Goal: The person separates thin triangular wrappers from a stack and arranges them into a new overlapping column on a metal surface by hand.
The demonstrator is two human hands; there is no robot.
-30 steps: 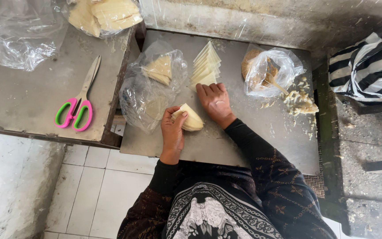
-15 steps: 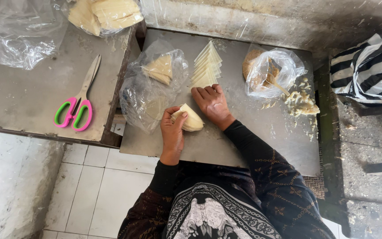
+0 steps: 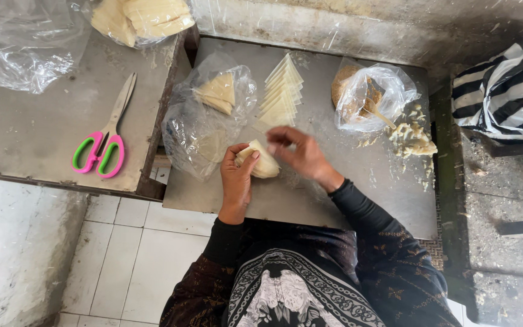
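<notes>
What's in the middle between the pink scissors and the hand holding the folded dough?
In the head view, a clear plastic bag with pale wrappers inside lies between the scissors and the left hand.

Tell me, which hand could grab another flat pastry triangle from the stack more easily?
Probably the right hand: it is free and nearer the stack of pastry triangles. The left hand grips the folded pastry.
</notes>
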